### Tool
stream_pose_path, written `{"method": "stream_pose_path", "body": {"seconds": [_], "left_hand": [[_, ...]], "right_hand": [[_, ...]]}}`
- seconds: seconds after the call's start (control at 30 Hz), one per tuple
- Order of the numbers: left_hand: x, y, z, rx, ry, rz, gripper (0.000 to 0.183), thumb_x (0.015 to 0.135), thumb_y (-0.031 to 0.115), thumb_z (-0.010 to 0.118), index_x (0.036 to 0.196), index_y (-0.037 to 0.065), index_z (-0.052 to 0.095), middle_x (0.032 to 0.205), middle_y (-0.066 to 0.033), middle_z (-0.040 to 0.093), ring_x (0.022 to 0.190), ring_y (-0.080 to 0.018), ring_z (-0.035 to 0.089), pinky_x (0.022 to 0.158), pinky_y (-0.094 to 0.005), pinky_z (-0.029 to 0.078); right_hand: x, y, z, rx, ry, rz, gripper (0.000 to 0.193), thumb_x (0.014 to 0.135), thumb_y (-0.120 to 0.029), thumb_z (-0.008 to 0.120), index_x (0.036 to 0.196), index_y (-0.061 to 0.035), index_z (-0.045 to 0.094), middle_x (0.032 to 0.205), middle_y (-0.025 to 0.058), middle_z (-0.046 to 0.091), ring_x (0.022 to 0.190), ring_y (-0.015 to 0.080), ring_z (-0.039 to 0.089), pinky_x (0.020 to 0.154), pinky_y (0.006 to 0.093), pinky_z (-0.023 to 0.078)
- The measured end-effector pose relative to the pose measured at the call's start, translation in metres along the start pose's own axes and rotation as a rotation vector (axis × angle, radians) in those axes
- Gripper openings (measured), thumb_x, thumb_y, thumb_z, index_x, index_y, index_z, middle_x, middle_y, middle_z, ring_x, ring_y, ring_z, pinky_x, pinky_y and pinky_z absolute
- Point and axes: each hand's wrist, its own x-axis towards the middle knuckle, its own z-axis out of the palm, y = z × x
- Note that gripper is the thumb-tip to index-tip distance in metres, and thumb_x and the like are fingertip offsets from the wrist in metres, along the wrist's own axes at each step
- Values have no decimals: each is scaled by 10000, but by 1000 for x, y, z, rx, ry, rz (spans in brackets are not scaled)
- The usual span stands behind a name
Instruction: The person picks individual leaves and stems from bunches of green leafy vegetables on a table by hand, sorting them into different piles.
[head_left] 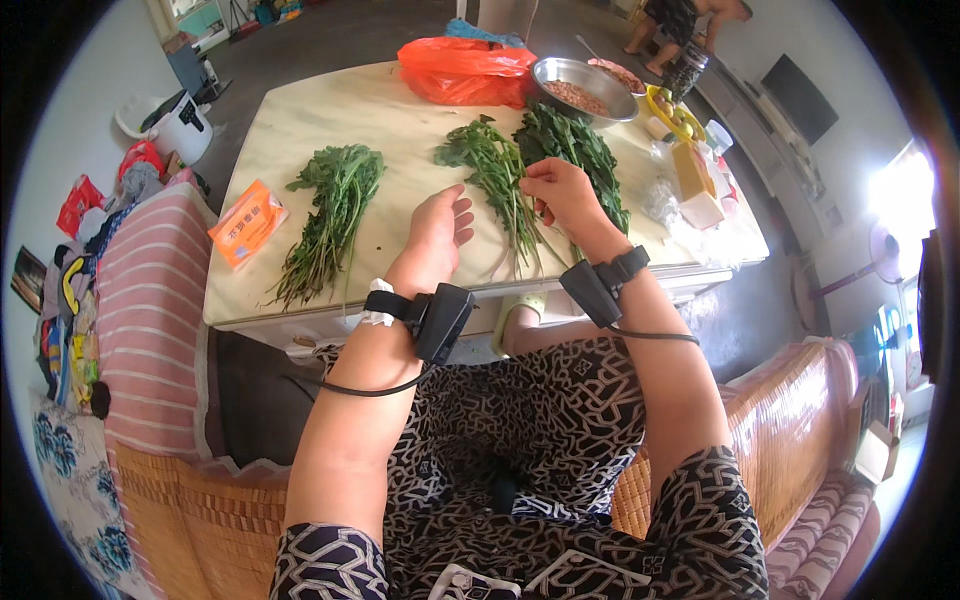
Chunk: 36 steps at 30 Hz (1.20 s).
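Observation:
Three heaps of leafy greens lie on the pale table. Over the table's near side, between the left heap [335, 205] and the middle heap [490, 165], my left hand [438, 228] is held palm inward, its fingers loosely bent and apart, with nothing in it. My right hand [568, 198] is pinched closed on leafy greens at the right edge of the middle heap; its fingertips partly cover the stems there. Behind that hand sits the darker right heap [575, 140], partly hidden by it. Both wrists wear black strapped devices with cables.
An orange packet [248, 222] lies at the table's left edge. Toward the back are a red plastic bag [465, 72], a steel bowl [612, 112] and a yellow basket [680, 122] of fruit. A yellow box [697, 180] stands at right. Another person [690, 25] bends over at far right.

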Motion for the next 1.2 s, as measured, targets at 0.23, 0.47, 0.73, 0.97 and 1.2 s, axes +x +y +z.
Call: {"method": "stream_pose_path", "body": {"seconds": [0.23,0.47,0.73,0.97,1.2], "left_hand": [[-1,-2,1,34,-44,20,250,894,263,590,1090,110,616,903,-12,628,745,-124,556,639,-287,447],[1,-3,2,24,-68,30,259,894,269,592,1105,120,610,925,-12,630,768,-127,554,671,-289,440],[0,-4,5,17,-135,107,311,912,238,542,1196,111,557,1021,-31,617,875,-164,566,760,-325,446],[2,-6,10,31,-164,151,408,915,196,519,1310,111,466,1101,-31,584,978,-164,532,817,-336,436],[7,-7,12,57,-192,173,332,903,181,541,1223,103,496,1069,-7,577,969,-148,524,824,-336,438]], "right_hand": [[0,-2,1,-48,-22,-16,220,818,-124,672,977,6,593,745,24,594,557,82,544,405,237,425],[-1,-6,2,-33,18,-50,195,837,-138,655,965,-5,590,739,10,579,565,71,537,414,234,424],[-7,-15,4,0,-38,-94,189,845,-150,652,970,-21,594,747,-8,576,574,58,521,424,210,405],[-11,-16,7,-19,-151,-83,178,846,-130,641,984,-23,605,763,-13,585,584,50,515,424,203,404],[-13,-18,10,-91,-216,-78,160,837,-122,650,954,-19,618,750,-13,583,584,49,508,420,206,402]]}}
